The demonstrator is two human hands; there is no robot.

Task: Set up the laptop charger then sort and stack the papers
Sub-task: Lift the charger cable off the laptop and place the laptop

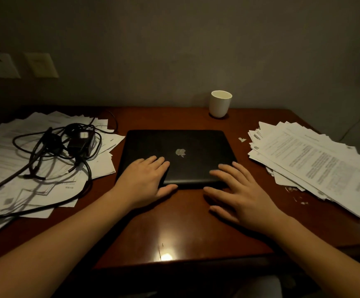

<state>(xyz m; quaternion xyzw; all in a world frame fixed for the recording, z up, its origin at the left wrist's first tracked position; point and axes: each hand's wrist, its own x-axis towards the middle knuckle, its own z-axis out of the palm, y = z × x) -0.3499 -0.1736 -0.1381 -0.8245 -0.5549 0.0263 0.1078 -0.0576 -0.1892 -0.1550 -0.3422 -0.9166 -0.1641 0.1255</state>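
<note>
A closed black laptop (181,145) lies in the middle of the dark wooden desk (174,229). My left hand (145,179) rests flat on its near left corner, fingers straight, thumb at the front edge. My right hand (239,194) lies spread at the near right corner, fingertips touching the lid. A black charger brick (79,141) with tangled cables (45,168) sits on a loose spread of papers (9,151) at the left. A second messy pile of printed papers (316,164) lies at the right.
A white cup (220,103) stands at the back of the desk by the wall. Two wall plates (40,65) are on the wall at the far left. Small paper scraps (242,139) lie beside the right pile. The desk's front edge is near me.
</note>
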